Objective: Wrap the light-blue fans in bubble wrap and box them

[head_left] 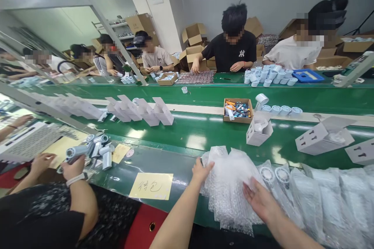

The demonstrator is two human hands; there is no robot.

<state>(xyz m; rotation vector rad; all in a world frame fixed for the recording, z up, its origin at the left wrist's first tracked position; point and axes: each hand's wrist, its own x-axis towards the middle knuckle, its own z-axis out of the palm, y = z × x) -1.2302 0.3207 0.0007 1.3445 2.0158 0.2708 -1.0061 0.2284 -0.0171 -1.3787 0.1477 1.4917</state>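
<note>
A fanned stack of clear bubble-wrap bags (226, 186) lies on the table's near edge in front of me. At its left edge is my left hand (202, 170), thumb and fingers apart, touching the upper bags. My right hand (260, 198) rests at the stack's right side, palm turned inward and fingers stretched out. Neither hand has closed around a bag. Just right of the stack, several pale blue devices with round, slotted heads lie in bubble-wrap bags (324, 190). A yellow paper card (151, 186) with handwriting lies left of my left forearm.
White boxes (258, 130) stand on the green conveyor (193, 128), some with open flaps. A small carton (238, 118) holds tools and parts. At left, a co-worker's hand (73, 166) holds a grey-blue device beside a pile (106, 155). Other people sit across the line.
</note>
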